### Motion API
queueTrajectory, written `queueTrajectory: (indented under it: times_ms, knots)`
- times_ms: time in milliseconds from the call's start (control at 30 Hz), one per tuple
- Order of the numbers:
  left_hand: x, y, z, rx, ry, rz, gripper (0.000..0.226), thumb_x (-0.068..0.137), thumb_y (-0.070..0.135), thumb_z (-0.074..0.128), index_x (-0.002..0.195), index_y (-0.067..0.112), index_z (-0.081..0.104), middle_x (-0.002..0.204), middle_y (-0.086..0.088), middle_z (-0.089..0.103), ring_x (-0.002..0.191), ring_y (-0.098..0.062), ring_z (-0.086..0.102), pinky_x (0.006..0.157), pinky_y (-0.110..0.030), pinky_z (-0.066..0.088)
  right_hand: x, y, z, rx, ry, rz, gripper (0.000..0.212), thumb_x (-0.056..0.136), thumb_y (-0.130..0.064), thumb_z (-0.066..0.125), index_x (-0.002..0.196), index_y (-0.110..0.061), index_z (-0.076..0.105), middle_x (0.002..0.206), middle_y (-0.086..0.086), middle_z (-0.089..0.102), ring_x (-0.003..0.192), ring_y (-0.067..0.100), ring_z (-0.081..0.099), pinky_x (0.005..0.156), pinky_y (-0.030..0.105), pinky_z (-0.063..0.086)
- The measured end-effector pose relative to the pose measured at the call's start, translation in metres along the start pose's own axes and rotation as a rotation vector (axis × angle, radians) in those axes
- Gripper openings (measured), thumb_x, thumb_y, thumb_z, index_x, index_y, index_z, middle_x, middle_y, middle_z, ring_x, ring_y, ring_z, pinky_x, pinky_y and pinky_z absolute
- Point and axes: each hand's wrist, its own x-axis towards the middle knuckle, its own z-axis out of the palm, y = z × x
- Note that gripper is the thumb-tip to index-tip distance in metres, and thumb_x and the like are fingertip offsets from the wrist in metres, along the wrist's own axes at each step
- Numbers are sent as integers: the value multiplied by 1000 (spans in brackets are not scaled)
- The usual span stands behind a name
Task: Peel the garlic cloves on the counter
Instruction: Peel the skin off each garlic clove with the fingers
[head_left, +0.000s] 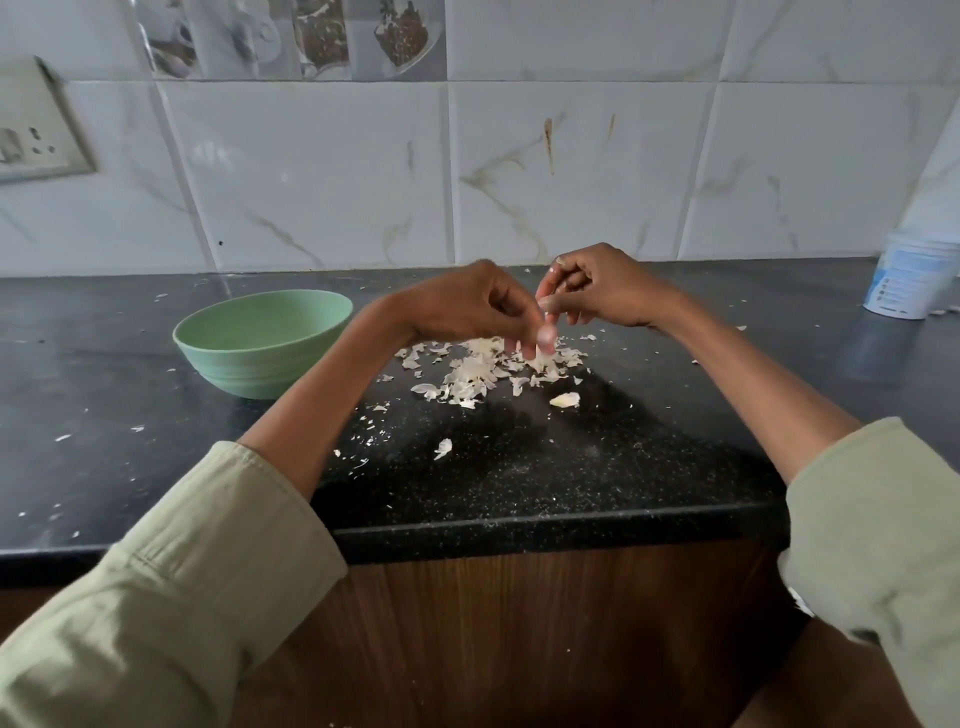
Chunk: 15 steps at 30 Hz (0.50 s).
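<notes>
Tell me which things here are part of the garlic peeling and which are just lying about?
Part of the job: left hand, right hand, clove held between them, loose clove, heap of skins, green bowl.

Lying about: white tub, wall socket.

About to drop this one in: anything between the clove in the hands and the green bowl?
Nothing visible. The clove is pinched by the left hand, above the peel pile; the bowl sits to its left across bare counter.
</notes>
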Motion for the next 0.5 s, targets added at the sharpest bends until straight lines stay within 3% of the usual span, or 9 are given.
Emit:
queueTrajectory:
  times_ms: [67,133,267,500]
  knots:
    - [-2,5,-7,10,244,10,24,104,23,64,96,6,79,83,-1,80,70,-7,69,65,-13,50,1,-11,3,6,37,-54,16,92,-22,79,103,-13,73,87,1,76,71,2,68,65,24,58]
    - [-5,6,-21,16,550,-8,45,110,33,55,87,3,80,73,-1,77,61,-8,67,63,-15,49,6,-26,9,90,76,-114,14,92,-20,80,104,-17,74,91,1,75,77,2,67,68,27,59]
    - [-21,-7,-58,-74,1042,-39,67,111,51,44,72,9,78,64,-9,72,53,-16,61,58,-23,45,19,-76,45,291,-16,-219,21,91,-17,81,108,-6,73,99,15,76,84,15,71,73,29,60]
    - [-62,-32,-97,-347,1349,-157,72,113,48,33,67,11,73,59,-7,68,51,-15,57,55,-22,41,57,-141,107,303,-83,-351,22,103,-23,68,111,-5,77,91,8,80,76,16,68,68,27,56]
